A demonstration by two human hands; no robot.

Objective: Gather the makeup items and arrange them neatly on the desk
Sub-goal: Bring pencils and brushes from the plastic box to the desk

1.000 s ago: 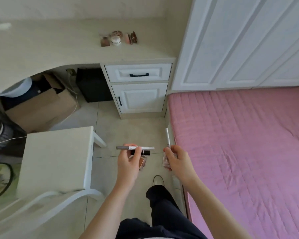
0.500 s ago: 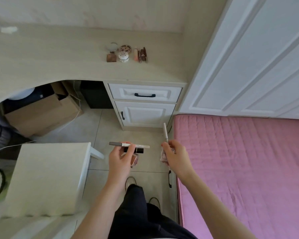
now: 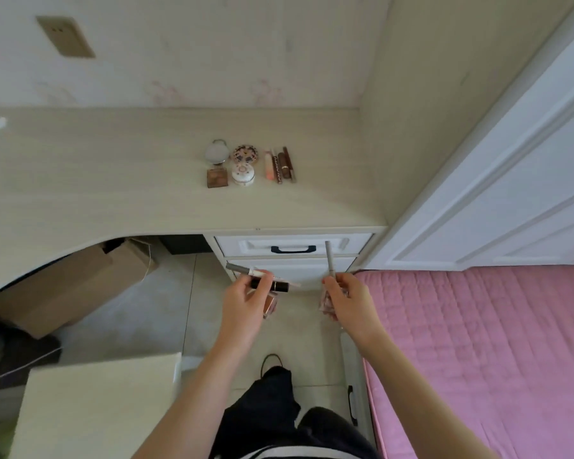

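Both hands are full in front of the pale wooden desk (image 3: 113, 180). Left hand (image 3: 246, 301) grips a thin grey-and-white makeup pencil (image 3: 246, 270) plus a black tube (image 3: 274, 286); right hand (image 3: 345, 301) pinches a slim white pencil (image 3: 329, 258) and a small clear pink bottle (image 3: 326, 301). Light, slippery stuff, and the bottle's probably breakable, so grip mid-body.

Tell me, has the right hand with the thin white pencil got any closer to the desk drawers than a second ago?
Yes. The right hand with the thin white pencil has moved forward: the pencil tip now overlaps the white top drawer.
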